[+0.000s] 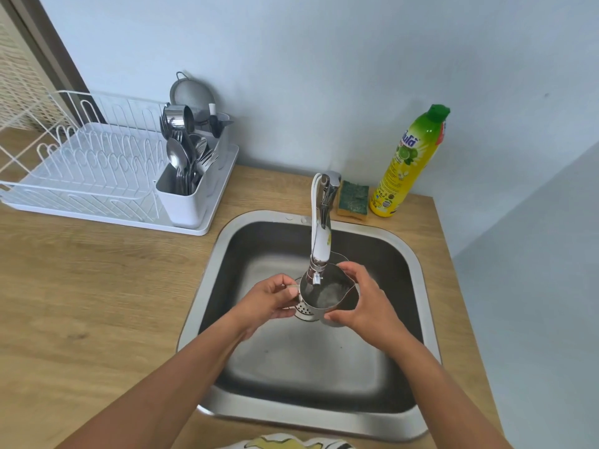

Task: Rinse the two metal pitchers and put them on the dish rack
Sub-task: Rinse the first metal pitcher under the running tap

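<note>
**Pitcher**: metal, upright, held in the air over the sink, above the drain. Its open mouth is directly under the tip of the faucet. Whether water is running cannot be told.

**Left hand**: grip narrow, with the fingers pinching the pitcher's thin handle on its left side.

**Right hand**: grip wide, curled round the pitcher's body, with the fingers at the far rim and the thumb low on the near wall.

**Dish rack**: white wire on a white tray, on the table to the left of the sink, well apart from the pitcher. Its plate slots hold nothing.

**Cutlery holder**: white, at the rack's right end, filled with spoons and forks. A metal cup lies tilted on top, and a strainer leans on the wall behind.

**Sponge**: green on yellow, on the table behind the sink, just beside the faucet base.

**Soap bottle**: yellow with a green cap, upright, just right of the sponge.
</note>
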Motion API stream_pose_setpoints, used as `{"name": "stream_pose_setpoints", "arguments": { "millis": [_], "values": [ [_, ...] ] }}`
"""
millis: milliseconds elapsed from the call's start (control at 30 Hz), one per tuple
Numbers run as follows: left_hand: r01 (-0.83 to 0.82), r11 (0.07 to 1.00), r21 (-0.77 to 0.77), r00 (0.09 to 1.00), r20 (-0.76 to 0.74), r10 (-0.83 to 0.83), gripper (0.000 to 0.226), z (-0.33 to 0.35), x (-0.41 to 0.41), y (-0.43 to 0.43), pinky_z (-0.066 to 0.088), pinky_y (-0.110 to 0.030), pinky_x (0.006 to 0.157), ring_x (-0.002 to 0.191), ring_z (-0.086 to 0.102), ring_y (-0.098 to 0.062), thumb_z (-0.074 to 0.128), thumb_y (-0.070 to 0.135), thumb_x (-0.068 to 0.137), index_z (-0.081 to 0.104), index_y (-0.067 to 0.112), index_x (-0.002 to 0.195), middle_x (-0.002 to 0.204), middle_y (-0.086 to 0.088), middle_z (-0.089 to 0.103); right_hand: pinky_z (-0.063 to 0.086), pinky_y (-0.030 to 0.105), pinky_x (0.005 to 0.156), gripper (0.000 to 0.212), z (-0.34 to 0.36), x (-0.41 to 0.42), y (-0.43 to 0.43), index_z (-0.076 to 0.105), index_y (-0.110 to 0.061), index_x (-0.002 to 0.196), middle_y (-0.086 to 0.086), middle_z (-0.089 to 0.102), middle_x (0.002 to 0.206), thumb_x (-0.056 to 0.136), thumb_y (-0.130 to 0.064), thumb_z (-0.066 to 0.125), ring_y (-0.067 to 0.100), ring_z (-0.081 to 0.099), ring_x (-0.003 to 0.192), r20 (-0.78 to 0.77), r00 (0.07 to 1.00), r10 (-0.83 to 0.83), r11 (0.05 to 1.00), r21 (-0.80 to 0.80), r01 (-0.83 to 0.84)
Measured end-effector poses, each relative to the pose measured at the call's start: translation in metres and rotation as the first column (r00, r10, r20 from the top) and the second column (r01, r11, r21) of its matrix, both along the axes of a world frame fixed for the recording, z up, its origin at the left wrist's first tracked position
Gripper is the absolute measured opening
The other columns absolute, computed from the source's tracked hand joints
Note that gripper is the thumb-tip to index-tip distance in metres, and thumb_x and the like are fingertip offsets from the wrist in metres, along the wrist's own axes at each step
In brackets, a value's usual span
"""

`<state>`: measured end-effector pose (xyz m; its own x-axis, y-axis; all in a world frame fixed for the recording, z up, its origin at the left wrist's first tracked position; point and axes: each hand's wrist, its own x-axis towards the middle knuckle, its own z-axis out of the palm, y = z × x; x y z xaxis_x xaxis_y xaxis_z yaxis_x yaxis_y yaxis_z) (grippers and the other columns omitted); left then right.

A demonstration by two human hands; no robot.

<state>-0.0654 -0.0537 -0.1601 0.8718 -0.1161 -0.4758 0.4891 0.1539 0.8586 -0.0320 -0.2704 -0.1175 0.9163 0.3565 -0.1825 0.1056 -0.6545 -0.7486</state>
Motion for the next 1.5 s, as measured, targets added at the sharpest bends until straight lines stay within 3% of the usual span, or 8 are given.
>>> {"name": "stream_pose_setpoints", "arguments": {
  "millis": [167, 367, 567, 800, 933, 1133, 1267, 1500],
  "values": [
    [-0.124, 0.992, 0.026, 0.990, 0.069, 0.122, 0.012, 0.005, 0.004, 0.003, 0.051, -0.040, 0.097, 0.102, 0.061, -0.019, 0.059, 0.005, 0.095, 0.061, 0.013, 0.087, 0.124, -0.008, 0.065, 0.048, 0.032, 0.098, 0.087, -0.006, 0.008, 0.010, 0.035, -0.063, 0.113, -0.026, 0.055, 0.118, 0.063, -0.017, 0.089, 0.012, 0.054, 0.116, 0.055, 0.998, -0.006, 0.999, 0.033, 0.005],
    [-0.249, 0.939, 0.236, 0.960, 0.187, 0.207, 0.011, 0.009, 0.000, 0.012, 0.052, -0.031, 0.093, 0.105, 0.063, -0.009, 0.066, 0.008, 0.091, 0.068, 0.016, 0.083, 0.135, -0.002, 0.061, 0.047, 0.021, 0.092, 0.092, -0.017, 0.016, 0.027, 0.030, -0.057, 0.123, -0.020, 0.057, 0.124, 0.067, -0.015, 0.089, 0.006, 0.056, 0.113, 0.050, 0.999, -0.019, 0.998, 0.066, 0.016],
    [-0.308, 0.774, 0.554, 0.936, 0.323, 0.141, 0.003, 0.026, -0.008, 0.029, 0.050, -0.026, 0.086, 0.097, 0.065, 0.000, 0.068, 0.028, 0.090, 0.069, 0.028, 0.087, 0.101, 0.021, 0.070, 0.053, 0.040, 0.097, 0.088, -0.025, 0.024, 0.047, 0.035, -0.050, 0.125, -0.018, 0.061, 0.117, 0.065, -0.014, 0.088, 0.012, 0.062, 0.111, -0.106, 0.994, -0.009, 0.988, 0.154, 0.026],
    [-0.183, 0.511, 0.840, 0.970, 0.238, -0.044, 0.016, 0.039, -0.018, 0.047, 0.049, -0.033, 0.074, 0.077, 0.064, -0.011, 0.052, 0.051, 0.093, 0.061, 0.038, 0.092, 0.077, 0.013, 0.069, 0.053, 0.040, 0.099, 0.085, -0.036, 0.013, 0.054, 0.044, -0.029, 0.131, -0.001, 0.065, 0.121, 0.061, -0.023, 0.092, 0.019, 0.065, 0.114, -0.331, 0.939, 0.095, 0.956, 0.293, 0.007],
    [-0.117, 0.636, 0.763, 0.986, 0.167, -0.020, 0.018, 0.023, -0.023, 0.050, 0.053, -0.034, 0.077, 0.077, 0.068, -0.009, 0.050, 0.052, 0.094, 0.060, 0.038, 0.090, 0.082, 0.013, 0.072, 0.050, 0.046, 0.104, 0.079, -0.043, 0.003, 0.047, 0.047, -0.025, 0.130, -0.001, 0.069, 0.121, 0.063, -0.021, 0.090, 0.018, 0.065, 0.115, -0.427, 0.898, 0.101, 0.943, 0.330, 0.051],
    [-0.084, 0.922, 0.377, 0.996, -0.007, 0.094, 0.019, 0.007, -0.029, 0.032, 0.058, -0.038, 0.073, 0.072, 0.067, -0.017, 0.054, 0.032, 0.098, 0.063, 0.016, 0.092, 0.088, 0.003, 0.077, 0.052, 0.034, 0.099, 0.078, -0.040, -0.006, 0.030, 0.045, -0.030, 0.130, 0.003, 0.065, 0.124, 0.066, -0.025, 0.088, 0.019, 0.062, 0.114, -0.458, 0.888, 0.043, 0.954, 0.282, 0.100],
    [-0.029, 0.979, 0.202, 0.997, -0.070, 0.044, 0.015, 0.002, -0.024, 0.021, 0.059, -0.043, 0.078, 0.082, 0.068, -0.023, 0.055, 0.027, 0.099, 0.061, 0.014, 0.093, 0.100, -0.007, 0.076, 0.049, 0.010, 0.077, 0.068, -0.027, -0.005, 0.013, 0.047, -0.032, 0.123, -0.003, 0.066, 0.115, 0.073, -0.010, 0.085, 0.009, 0.062, 0.103, -0.394, 0.917, 0.052, 0.966, 0.253, 0.055],
    [-0.056, 0.991, 0.122, 0.998, 0.021, 0.054, 0.006, 0.008, -0.009, 0.014, 0.057, -0.035, 0.082, 0.090, 0.065, -0.019, 0.060, 0.013, 0.096, 0.058, 0.010, 0.091, 0.091, -0.007, 0.068, 0.049, 0.034, 0.101, 0.081, -0.018, 0.007, 0.007, 0.046, -0.043, 0.121, -0.015, 0.057, 0.124, 0.063, -0.007, 0.088, 0.015, 0.057, 0.117, -0.282, 0.959, 0.033, 0.965, 0.259, 0.043]
  ]
}}
